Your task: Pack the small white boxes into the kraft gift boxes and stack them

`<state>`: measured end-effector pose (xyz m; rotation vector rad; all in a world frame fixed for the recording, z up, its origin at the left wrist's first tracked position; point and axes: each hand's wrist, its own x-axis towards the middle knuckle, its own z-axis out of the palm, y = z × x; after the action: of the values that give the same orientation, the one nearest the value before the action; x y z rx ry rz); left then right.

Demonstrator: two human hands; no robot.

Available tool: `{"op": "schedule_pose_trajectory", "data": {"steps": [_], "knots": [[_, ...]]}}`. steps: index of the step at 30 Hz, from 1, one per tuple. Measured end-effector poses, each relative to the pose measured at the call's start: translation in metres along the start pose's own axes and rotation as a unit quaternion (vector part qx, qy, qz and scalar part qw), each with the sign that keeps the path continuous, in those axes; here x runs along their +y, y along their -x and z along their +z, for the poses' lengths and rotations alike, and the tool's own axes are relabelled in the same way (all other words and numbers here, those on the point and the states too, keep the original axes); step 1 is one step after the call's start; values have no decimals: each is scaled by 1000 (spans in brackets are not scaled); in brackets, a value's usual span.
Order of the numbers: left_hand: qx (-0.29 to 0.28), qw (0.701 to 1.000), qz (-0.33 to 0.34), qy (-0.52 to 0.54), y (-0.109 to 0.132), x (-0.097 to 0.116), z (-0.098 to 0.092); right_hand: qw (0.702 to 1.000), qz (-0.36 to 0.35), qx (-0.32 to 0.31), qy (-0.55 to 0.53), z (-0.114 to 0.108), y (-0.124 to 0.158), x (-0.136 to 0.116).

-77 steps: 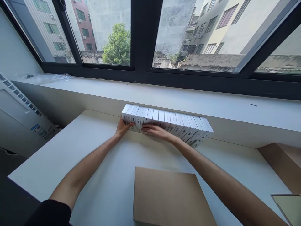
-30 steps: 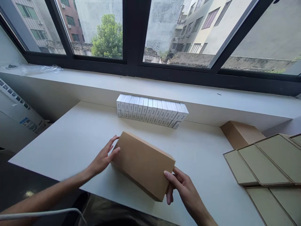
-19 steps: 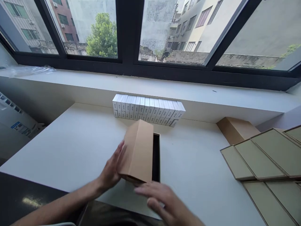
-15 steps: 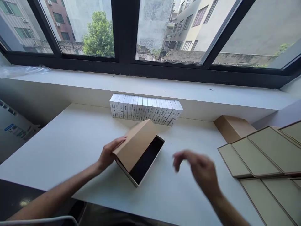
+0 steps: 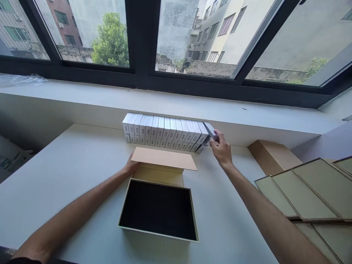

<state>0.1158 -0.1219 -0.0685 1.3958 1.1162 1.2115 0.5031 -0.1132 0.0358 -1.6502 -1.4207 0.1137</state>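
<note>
A cardboard box (image 5: 158, 239) with a black interior lies open in front of me, its brown lid (image 5: 164, 158) folded back on the far side. At the lid's left edge is my left hand (image 5: 132, 165), closed on it, with the fingers partly hidden behind the flap. Beyond the lid stands a two-layer row of small white boxes (image 5: 162, 130) with printed ends. My right hand (image 5: 222, 149) pinches a small white box (image 5: 210, 129) at the right end of the upper layer, which leans away from its neighbours.
On the right, several pale green box pieces (image 5: 305, 187) with brown edges lie stacked. Behind them a brown cardboard box (image 5: 275, 156) sits against the wall. A white windowsill (image 5: 165, 99) runs along the back, with clear plastic wrap (image 5: 22, 80) at its left.
The cardboard box has been turned to face me, and its lid has swung back from half covering it. My right hand has moved forward and taken hold of the end white box.
</note>
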Motion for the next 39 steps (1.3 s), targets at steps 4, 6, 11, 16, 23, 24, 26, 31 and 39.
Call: {"op": "schedule_pose_trajectory", "data": {"steps": [4,6,11,16,23,24,26,31,39], "knots": [[-12,1000,7,-9,3,2,-2,998,10,55,-23,-4,-5,8],[-4,1000,11,-12,2,2,-2,995,13,85,-54,-13,-2,5],[-6,1000,17,-10,2,1,-1,981,-92,139,-102,-62,58,-40],[7,1000,25,15,-1,-4,-4,883,-462,-81,23,-87,148,-94],[19,999,5,49,-7,-4,-2,823,-398,-396,88,-40,200,-119],[18,998,0,54,-7,-3,-1,815,-357,-449,87,-38,199,-123],[19,998,-3,60,-8,-1,0,787,-286,-542,73,-36,194,-133],[27,998,17,62,-9,0,1,761,-227,-605,44,-22,192,-163],[19,998,28,51,-7,1,1,734,-237,-635,-44,-13,199,-179]]}}
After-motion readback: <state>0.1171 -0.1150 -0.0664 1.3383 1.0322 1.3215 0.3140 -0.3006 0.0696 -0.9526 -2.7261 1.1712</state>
